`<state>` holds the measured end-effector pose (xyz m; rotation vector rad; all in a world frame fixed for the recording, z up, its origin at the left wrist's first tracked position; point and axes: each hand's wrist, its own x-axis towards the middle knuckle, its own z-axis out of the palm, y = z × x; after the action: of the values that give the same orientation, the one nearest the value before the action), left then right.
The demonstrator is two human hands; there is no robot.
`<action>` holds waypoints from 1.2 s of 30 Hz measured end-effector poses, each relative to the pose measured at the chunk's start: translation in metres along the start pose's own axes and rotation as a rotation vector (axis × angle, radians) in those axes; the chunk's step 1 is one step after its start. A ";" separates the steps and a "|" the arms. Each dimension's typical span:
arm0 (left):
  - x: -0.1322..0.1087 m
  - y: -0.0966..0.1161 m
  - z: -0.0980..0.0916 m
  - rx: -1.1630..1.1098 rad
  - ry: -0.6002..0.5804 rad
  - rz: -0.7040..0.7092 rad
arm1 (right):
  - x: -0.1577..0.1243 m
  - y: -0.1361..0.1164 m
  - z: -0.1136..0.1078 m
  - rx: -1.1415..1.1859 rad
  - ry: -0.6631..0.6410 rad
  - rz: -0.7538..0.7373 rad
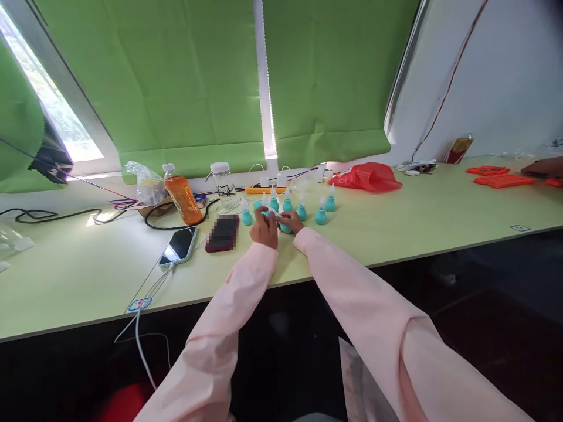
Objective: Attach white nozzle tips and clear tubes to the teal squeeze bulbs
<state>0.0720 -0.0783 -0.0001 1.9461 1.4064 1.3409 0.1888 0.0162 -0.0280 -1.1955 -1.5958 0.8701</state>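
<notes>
Both my arms in pale pink sleeves reach out over a light green table [396,228]. My left hand [264,228] is closed, its fingers pinching a small white tip at the top of a teal bulb. My right hand [292,221] is closed around that teal bulb [285,227], which lies between the two hands. Several more teal bulbs with white tips [321,213] stand upright in a cluster just behind my hands.
Left of my hands lie a dark red phone [223,233] and a phone on a white cable [178,246]. Behind stand an orange drink bottle [181,195], a glass jar [223,183], a yellow power strip [264,189] and a red bag [372,176]. Orange items [501,179] lie far right.
</notes>
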 end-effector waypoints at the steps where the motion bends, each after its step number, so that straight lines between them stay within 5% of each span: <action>1: -0.029 0.001 0.000 -0.026 -0.096 0.078 | 0.000 0.000 0.000 0.027 0.011 0.001; 5: -0.150 -0.021 0.022 -0.102 -0.510 0.373 | -0.001 0.000 0.001 0.114 0.059 -0.016; 6: -0.173 -0.033 0.032 -0.036 -0.795 0.508 | -0.001 -0.001 0.002 0.131 0.070 -0.020; 8: -0.199 -0.060 0.050 0.204 -1.062 0.421 | -0.001 -0.001 0.002 0.155 0.084 -0.022; 14: -0.201 -0.111 0.071 0.283 -0.986 0.205 | -0.001 -0.002 0.002 0.175 0.083 -0.012; 26: -0.200 -0.129 0.097 0.195 -0.860 0.063 | -0.004 -0.006 0.002 0.124 0.056 0.010; 36: -0.188 -0.136 0.097 0.027 -0.846 -0.089 | -0.004 -0.006 0.002 0.050 -0.008 0.055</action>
<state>0.0785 -0.1662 -0.2358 2.0525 1.0490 0.3447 0.1858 0.0103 -0.0247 -1.2069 -1.5455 0.9461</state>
